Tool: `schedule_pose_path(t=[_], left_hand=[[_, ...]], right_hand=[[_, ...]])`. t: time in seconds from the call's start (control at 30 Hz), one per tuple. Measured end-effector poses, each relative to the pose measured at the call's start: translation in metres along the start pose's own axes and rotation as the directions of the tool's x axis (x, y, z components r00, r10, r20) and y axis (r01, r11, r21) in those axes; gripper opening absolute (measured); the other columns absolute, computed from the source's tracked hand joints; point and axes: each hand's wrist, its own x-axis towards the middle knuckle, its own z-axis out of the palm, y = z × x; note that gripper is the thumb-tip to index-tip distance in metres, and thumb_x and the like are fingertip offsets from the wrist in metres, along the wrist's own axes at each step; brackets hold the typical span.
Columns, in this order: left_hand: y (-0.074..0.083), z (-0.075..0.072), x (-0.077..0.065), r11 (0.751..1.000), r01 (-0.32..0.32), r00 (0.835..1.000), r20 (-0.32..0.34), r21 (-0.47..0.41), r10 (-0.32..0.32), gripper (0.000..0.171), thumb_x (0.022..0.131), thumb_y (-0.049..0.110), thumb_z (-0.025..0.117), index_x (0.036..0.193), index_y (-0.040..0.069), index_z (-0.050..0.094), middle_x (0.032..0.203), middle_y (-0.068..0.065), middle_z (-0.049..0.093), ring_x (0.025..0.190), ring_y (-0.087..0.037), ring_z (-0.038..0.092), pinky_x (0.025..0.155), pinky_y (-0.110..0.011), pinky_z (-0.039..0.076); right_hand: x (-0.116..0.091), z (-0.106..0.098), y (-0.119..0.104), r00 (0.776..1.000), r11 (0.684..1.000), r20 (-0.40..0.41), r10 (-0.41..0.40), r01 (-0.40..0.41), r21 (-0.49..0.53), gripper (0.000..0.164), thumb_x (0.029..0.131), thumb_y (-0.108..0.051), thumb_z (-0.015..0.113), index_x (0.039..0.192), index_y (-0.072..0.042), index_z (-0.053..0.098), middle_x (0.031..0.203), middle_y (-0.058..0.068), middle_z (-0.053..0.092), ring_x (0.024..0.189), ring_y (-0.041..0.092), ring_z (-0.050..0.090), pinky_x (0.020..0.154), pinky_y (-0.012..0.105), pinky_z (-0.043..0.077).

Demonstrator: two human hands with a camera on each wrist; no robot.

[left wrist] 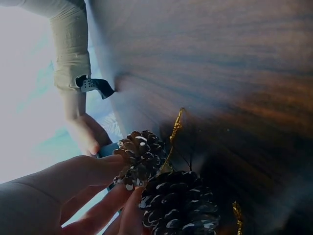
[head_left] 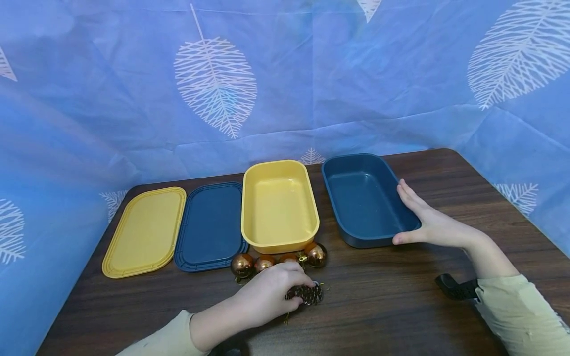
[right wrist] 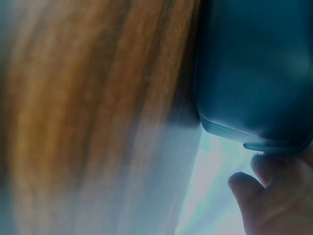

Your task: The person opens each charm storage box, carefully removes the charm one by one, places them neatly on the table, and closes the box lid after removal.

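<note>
My left hand (head_left: 269, 295) pinches a brown pine cone (left wrist: 141, 159) between thumb and fingers, low over the table in front of the yellow container. A second pine cone (left wrist: 181, 204) sits right beside it against the fingers in the left wrist view, with gold cord loops close by. My right hand (head_left: 429, 223) rests at the right side of the deep blue container (head_left: 362, 198), fingers straight along its outer wall and thumb by the near corner. Behind the left hand, several shiny copper ball ornaments (head_left: 316, 254) lie in a row, partly hidden by it.
An open yellow container (head_left: 279, 207) stands left of the blue one, just behind the ornaments. Farther left lie a blue lid (head_left: 211, 225) and a yellow lid (head_left: 144, 230), side by side on the dark wooden table (head_left: 369, 301). Blue patterned cloth (head_left: 285, 74) hangs behind.
</note>
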Motion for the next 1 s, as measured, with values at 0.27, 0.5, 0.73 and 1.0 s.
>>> schedule_pose_path(t=[0.27,0.5,0.73,1.0], left_hand=[[0.002,0.002,-0.004,1.000,0.006,1.000,-0.017,0.009,-0.005,0.028,0.082,0.008,0.074,0.109,0.015,0.071,0.103,0.009,0.060,0.090,0.002,0.054,0.071,-0.009,0.043],[0.003,0.001,-0.005,1.000,0.020,0.999,-0.031,0.012,-0.020,0.031,0.082,0.008,0.075,0.111,0.017,0.070,0.105,0.009,0.059,0.089,0.002,0.055,0.069,-0.010,0.044],[0.002,-0.001,-0.006,1.000,0.025,0.998,-0.053,-0.016,-0.026,0.030,0.083,0.008,0.074,0.111,0.016,0.069,0.105,0.009,0.060,0.090,0.001,0.055,0.070,-0.011,0.044],[-0.001,-0.006,-0.013,0.997,0.037,0.996,-0.081,-0.067,-0.042,0.030,0.082,0.008,0.074,0.111,0.015,0.069,0.106,0.008,0.060,0.090,-0.002,0.056,0.072,-0.015,0.047]], right_hand=[[0.000,-0.004,-0.006,1.000,0.999,0.004,-0.016,0.016,-0.032,0.119,0.080,-0.028,0.079,0.151,-0.010,-0.015,0.153,0.004,-0.029,0.137,0.036,-0.026,0.101,0.070,-0.006],[0.005,0.000,-0.047,0.995,0.991,-0.049,-0.081,0.076,-0.107,0.119,0.076,-0.034,0.081,0.153,-0.018,-0.009,0.157,-0.001,-0.018,0.143,0.030,-0.010,0.102,0.066,0.020],[0.030,0.039,-0.101,0.980,0.971,-0.063,-0.189,0.176,-0.162,0.101,0.081,-0.047,0.072,0.154,-0.013,0.012,0.159,0.007,0.008,0.142,0.033,0.017,0.104,0.056,0.031],[0.057,0.071,-0.124,0.976,0.971,-0.103,-0.192,0.173,-0.165,0.099,0.078,-0.044,0.076,0.151,-0.005,0.022,0.156,0.011,0.020,0.139,0.030,0.027,0.104,0.049,0.034]])
